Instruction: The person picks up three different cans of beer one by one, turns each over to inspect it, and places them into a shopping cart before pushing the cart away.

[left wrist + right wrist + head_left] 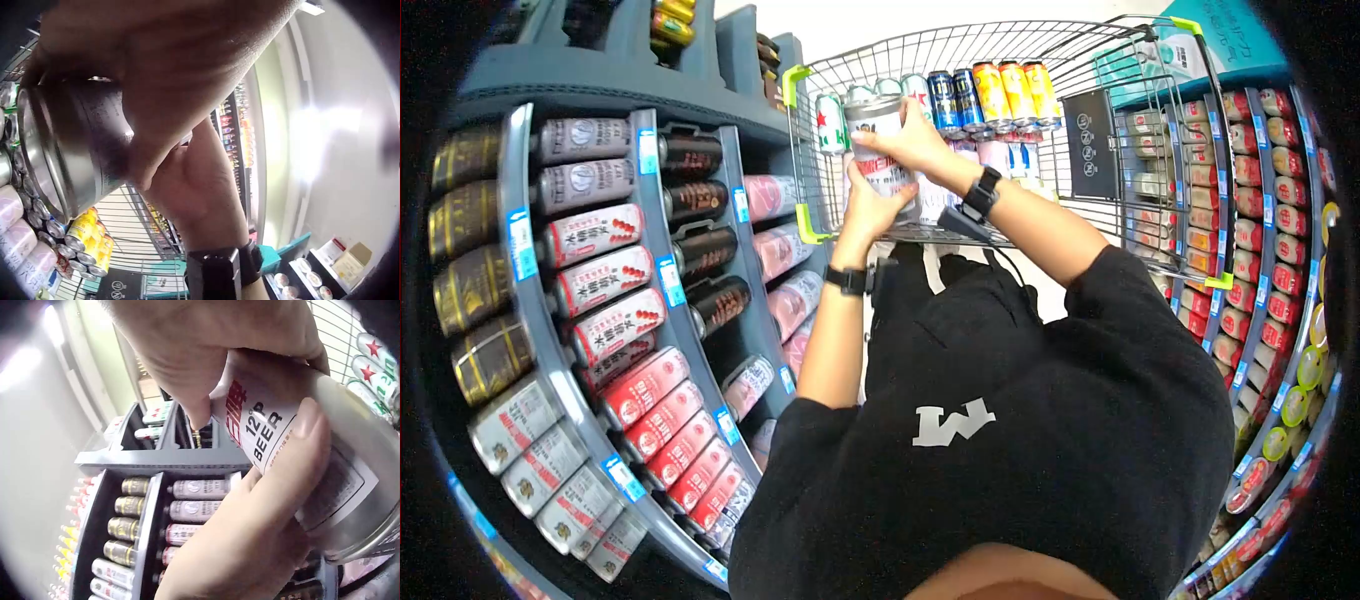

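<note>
Beer can [868, 122] held in both hands, tilted, over the left part of the wire shopping cart [809, 222]; large, silver-grey, with red characters and "12°P BEER" legible from the right wrist. Left hand [873, 212] clamped on it, thumb laid along its side; right hand [920, 142] clamped on it too, from the far side.

Step in hand, by judgement: steadying the can above the load, either to look it over or to settle it among the others; impossible to tell which. Next move, if meant for the cart: probably calling for a two-handed lowering into a free spot, without knocking the neighbours.

In the cart, green-and-white cans [831, 124] with red stars at the left, then dark blue cans [943, 101], then yellow cans [1017, 94]; nearer the body, pale lilac cans [15, 240], partly hidden. On the shelf unit [162, 457] at the left, separate lanes of black-and-gold cans [472, 290], grey cans [587, 140] and red cans [646, 385].
</note>
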`<action>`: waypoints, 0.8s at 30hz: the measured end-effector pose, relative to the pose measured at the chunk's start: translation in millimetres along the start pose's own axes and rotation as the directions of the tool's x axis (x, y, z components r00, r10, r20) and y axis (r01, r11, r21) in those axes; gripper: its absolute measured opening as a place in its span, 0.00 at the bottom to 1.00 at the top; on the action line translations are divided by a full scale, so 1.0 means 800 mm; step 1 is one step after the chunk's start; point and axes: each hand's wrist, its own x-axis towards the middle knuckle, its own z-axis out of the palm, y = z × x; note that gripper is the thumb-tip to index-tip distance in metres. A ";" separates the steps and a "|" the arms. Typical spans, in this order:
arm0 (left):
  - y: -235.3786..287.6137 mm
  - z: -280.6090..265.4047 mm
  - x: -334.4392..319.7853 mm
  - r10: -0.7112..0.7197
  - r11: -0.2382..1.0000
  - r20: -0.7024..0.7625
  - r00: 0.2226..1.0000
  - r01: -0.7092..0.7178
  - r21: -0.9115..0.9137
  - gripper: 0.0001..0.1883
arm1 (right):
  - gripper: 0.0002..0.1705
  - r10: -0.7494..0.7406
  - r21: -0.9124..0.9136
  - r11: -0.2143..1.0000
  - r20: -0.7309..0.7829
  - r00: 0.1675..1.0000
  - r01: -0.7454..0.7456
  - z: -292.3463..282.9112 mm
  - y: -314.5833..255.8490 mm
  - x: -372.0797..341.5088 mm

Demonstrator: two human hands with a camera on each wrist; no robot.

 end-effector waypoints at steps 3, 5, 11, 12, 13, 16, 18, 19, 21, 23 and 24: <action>-0.073 0.016 0.067 -0.083 0.997 0.052 0.995 0.083 -0.001 0.53 | 0.54 0.150 -0.035 0.988 -0.035 0.988 -0.151 0.009 0.081 0.057; -0.131 0.029 0.101 -0.107 0.994 0.155 0.982 0.105 0.022 0.52 | 0.49 0.288 0.147 0.948 -0.017 0.957 -0.282 0.016 0.117 0.068; -0.171 0.028 0.132 -0.435 0.898 0.321 0.841 0.433 0.081 0.60 | 0.40 0.399 0.253 0.874 0.111 0.910 -0.414 0.038 0.206 0.088; -0.175 0.025 0.131 -0.511 0.856 0.355 0.783 0.498 0.135 0.62 | 0.38 0.427 0.279 0.845 0.160 0.890 -0.455 0.041 0.206 0.086; -0.178 0.021 0.130 -0.519 0.851 0.357 0.776 0.509 0.132 0.62 | 0.38 0.437 0.275 0.841 0.165 0.884 -0.466 0.045 0.204 0.083; -0.188 0.008 0.133 -0.564 0.807 0.416 0.713 0.583 0.095 0.64 | 0.26 0.467 0.264 0.824 0.188 0.864 -0.502 0.060 0.214 0.083; -0.202 0.002 0.133 -0.532 0.804 0.411 0.740 0.594 -0.027 0.60 | 0.25 0.472 0.295 0.807 0.197 0.859 -0.511 0.080 0.236 0.088; -0.223 0.003 0.134 -0.515 0.800 0.409 0.753 0.594 -0.086 0.57 | 0.24 0.476 0.326 0.791 0.202 0.856 -0.517 0.090 0.240 0.091; -0.240 0.002 0.135 -0.621 0.751 0.276 0.734 0.658 -0.059 0.54 | 0.24 0.448 0.349 0.792 0.225 0.865 -0.501 0.106 0.248 0.095; -0.236 -0.014 0.129 -0.612 0.735 0.277 0.740 0.663 -0.146 0.54 | 0.29 0.470 0.386 0.756 0.241 0.849 -0.529 0.123 0.258 0.098; -0.247 -0.017 0.129 -0.616 0.732 0.274 0.738 0.666 -0.146 0.54 | 0.29 0.456 0.420 0.746 0.245 0.856 -0.517 0.127 0.239 0.094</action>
